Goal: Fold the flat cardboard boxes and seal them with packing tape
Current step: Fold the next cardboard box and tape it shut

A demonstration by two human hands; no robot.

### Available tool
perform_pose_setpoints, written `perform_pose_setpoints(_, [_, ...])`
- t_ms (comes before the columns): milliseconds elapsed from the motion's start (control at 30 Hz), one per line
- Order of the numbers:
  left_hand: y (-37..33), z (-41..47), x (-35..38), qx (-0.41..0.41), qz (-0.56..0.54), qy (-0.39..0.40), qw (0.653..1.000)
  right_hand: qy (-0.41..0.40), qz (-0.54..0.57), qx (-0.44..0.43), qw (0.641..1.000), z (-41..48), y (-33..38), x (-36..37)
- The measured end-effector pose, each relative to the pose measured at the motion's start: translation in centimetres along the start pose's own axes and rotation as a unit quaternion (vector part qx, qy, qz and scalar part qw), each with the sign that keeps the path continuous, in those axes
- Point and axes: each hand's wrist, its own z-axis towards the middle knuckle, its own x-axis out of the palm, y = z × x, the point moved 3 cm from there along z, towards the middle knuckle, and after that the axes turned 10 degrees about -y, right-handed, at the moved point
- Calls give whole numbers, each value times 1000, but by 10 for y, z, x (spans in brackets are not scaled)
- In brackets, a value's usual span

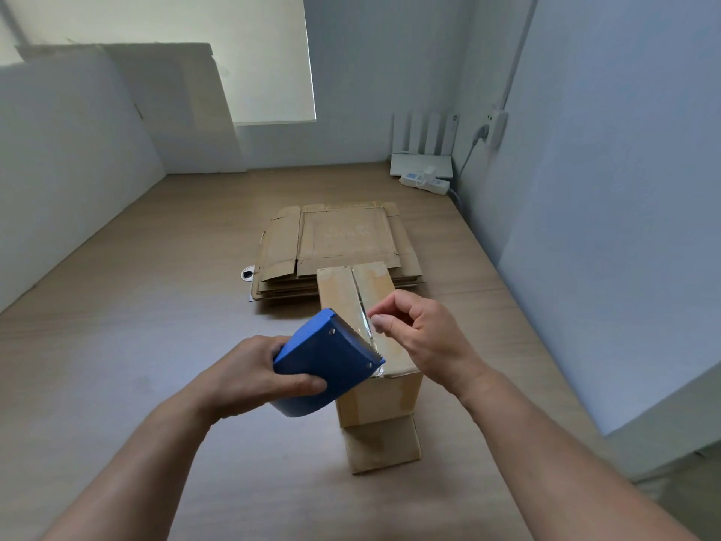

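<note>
A folded cardboard box [374, 392] stands on the wooden table [117, 365], its two top flaps meeting along a middle seam. My left hand [249, 380] grips a blue tape dispenser [327, 353] held just over the box's near top edge. A strip of clear packing tape [364, 326] runs from the dispenser's toothed blade up along the seam. My right hand [421, 333] hovers over the box top, pinching the free end of that tape between thumb and forefinger. One flap lies open flat on the table at the box's near end [384, 447].
A stack of flat cardboard boxes [335, 247] lies just behind the folded one. A small round object [247, 273] sits at the stack's left. A white router [423, 158] and power strip [427, 182] occupy the far right corner. Large boards [175, 111] lean against the back wall.
</note>
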Motion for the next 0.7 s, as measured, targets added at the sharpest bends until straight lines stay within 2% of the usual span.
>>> perform_pose_setpoints(100, [-15,-2,-7,3,-9,2,1000,-25,2,-7,1000,1,4,-3])
perform_pose_setpoints(200, [-29,-5,-23,-5,7,30,1000,-41,33,28,998,0,8,-6])
perform_pose_setpoints(333, [-3,-21,-75,-60,53,24,996,-137,47,106,984,-7,-8,-47])
perform_pose_setpoints(433, [13,-28,-87,-137,104,64,983,-94,-29,159,982,-20,-27,-49])
perform_pose_setpoints(500, [17,-27,-75,-166,136,96,972,-97,-54,190,975,-27,-40,-38])
perform_pose_setpoints(700, [23,-19,-60,-187,159,102,964,-123,-63,222,965,-38,-59,-34])
